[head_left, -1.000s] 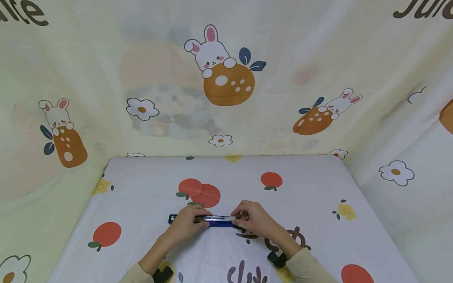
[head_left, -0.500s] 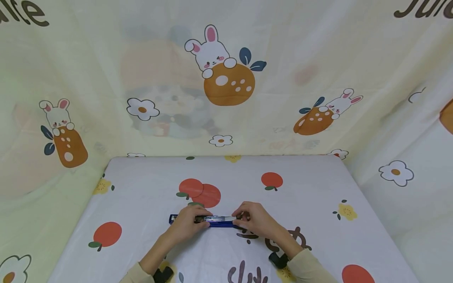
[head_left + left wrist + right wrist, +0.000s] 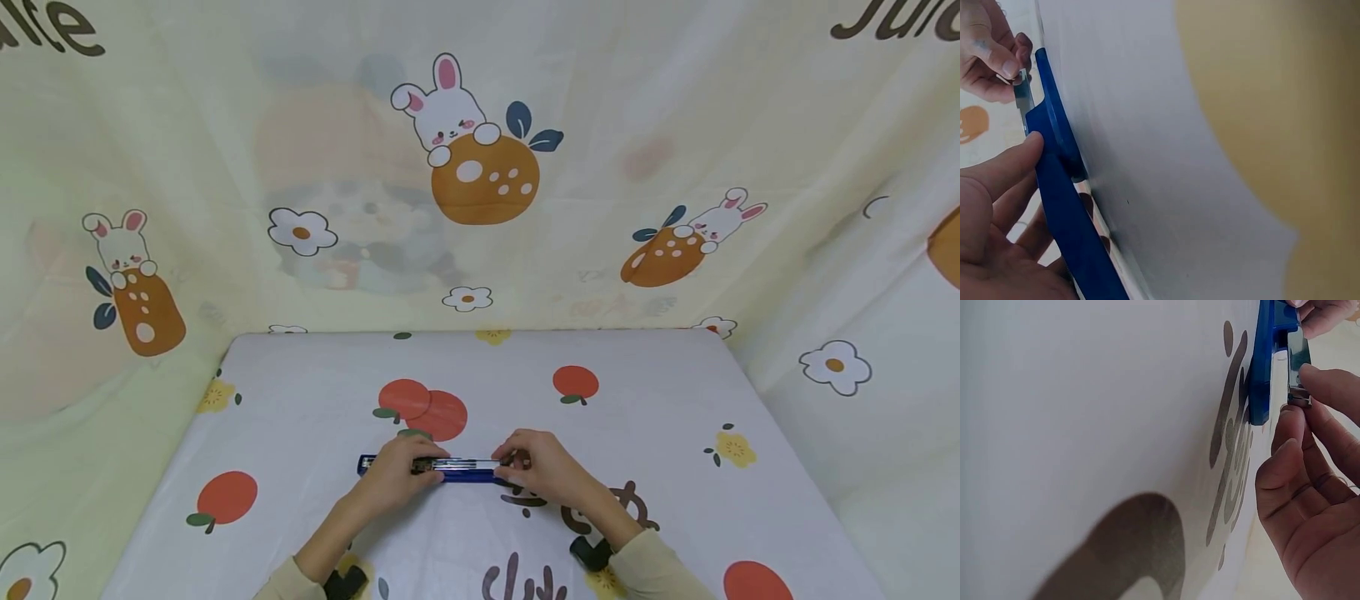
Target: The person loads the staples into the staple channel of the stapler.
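A: Start at the near edge. What can be read there?

B: Dark brown lettering is printed on the tablecloth (image 3: pixel 315 400) just below the wrists, but it is cut off by the frame and I cannot make out a word. No brand shows on the tool itself.

A: And the tool?

B: A long blue stapler (image 3: pixel 438 468) lies flat on the cloth near the front middle of the table, its length running left to right. A silver metal strip (image 3: pixel 465 462) runs along its top.

A: How does the left hand sit on it?

B: The left hand (image 3: pixel 393 475) is curled over the stapler's left half. In the left wrist view the thumb (image 3: pixel 1007 169) presses the side of the blue body (image 3: pixel 1063 206) with the other fingers tucked beneath, so it grips the stapler.

A: The right hand?

B: The right hand (image 3: pixel 543 468) is at the stapler's right end. The right wrist view shows its fingertips (image 3: pixel 1291 422) pinching the end of the metal strip (image 3: pixel 1298 362), just beside the blue end (image 3: pixel 1261 369).

A: Farther back?

B: Red fruit prints on the cloth, then a pale yellow curtain (image 3: pixel 637 100) with rabbits and flowers. Top right, dark letters read "Juic", cut off; top left ends in "e".
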Motion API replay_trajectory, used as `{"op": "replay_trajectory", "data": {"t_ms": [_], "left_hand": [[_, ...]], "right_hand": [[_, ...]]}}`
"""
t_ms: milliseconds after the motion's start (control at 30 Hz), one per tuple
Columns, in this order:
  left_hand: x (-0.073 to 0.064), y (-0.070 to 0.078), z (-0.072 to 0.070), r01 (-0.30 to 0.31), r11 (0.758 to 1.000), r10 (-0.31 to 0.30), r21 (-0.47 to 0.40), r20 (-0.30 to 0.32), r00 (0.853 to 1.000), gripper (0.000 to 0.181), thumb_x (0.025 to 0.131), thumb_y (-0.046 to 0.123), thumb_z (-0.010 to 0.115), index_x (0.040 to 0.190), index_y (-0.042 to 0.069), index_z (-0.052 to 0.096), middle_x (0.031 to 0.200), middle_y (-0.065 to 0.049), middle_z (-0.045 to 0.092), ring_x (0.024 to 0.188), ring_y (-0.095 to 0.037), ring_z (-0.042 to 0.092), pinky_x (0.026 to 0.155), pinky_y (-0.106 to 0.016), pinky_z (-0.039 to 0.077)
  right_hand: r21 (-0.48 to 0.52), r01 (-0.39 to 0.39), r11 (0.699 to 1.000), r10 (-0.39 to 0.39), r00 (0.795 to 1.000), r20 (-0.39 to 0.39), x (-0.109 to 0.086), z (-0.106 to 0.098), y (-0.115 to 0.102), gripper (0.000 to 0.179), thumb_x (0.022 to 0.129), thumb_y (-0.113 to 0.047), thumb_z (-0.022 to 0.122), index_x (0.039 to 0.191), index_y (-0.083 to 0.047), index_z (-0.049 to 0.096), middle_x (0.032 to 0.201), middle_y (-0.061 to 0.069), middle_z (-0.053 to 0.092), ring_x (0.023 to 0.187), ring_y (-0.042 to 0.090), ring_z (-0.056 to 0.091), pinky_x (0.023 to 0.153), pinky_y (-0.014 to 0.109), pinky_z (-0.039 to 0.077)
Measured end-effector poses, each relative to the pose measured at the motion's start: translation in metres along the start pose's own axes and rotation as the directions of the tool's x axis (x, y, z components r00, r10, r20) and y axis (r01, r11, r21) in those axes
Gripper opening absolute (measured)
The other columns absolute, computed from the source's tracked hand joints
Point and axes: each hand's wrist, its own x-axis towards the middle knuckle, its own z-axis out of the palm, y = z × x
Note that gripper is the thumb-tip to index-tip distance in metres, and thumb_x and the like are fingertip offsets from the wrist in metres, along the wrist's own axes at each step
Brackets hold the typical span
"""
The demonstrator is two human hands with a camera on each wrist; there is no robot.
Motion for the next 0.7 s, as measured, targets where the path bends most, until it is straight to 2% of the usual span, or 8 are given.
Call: {"op": "replay_trajectory", "data": {"t_ms": [333,567,700], "left_hand": [[-0.003,-0.001,-0.011,-0.034,0.999,0.033,0.0,0.033,0.999,0.031,0.092,0.014,0.081,0.123,0.009,0.078,0.123,-0.007,0.075,0.123,-0.029,0.066,0.11,-0.058,0.051],[-0.01,-0.008,-0.023,-0.023,0.999,0.022,0.043,0.014,1.0,0.031,0.09,0.013,0.083,0.12,0.011,0.078,0.118,-0.002,0.078,0.117,-0.025,0.07,0.106,-0.055,0.055],[-0.015,-0.014,-0.032,0.016,0.998,-0.016,0.062,-0.007,1.0,0.03,0.088,0.013,0.085,0.118,0.01,0.079,0.114,-0.002,0.079,0.111,-0.023,0.072,0.103,-0.052,0.057]], "right_hand": [[0.005,0.016,1.0,-0.016,1.0,0.001,0.0,0.003,0.004,0.018,0.093,-0.017,0.083,0.109,-0.01,0.08,0.097,-0.005,0.072,0.079,0.005,0.059,0.067,0.017,0.052],[0.006,0.036,0.999,-0.036,0.999,-0.003,-0.002,0.003,0.005,0.018,0.093,-0.017,0.083,0.109,-0.01,0.079,0.098,-0.004,0.072,0.078,0.004,0.059,0.068,0.017,0.053],[0.012,0.037,0.999,-0.037,0.999,0.0,-0.001,0.002,0.005,0.018,0.093,-0.017,0.083,0.11,-0.01,0.079,0.099,-0.004,0.073,0.079,0.004,0.06,0.069,0.017,0.054]]}}
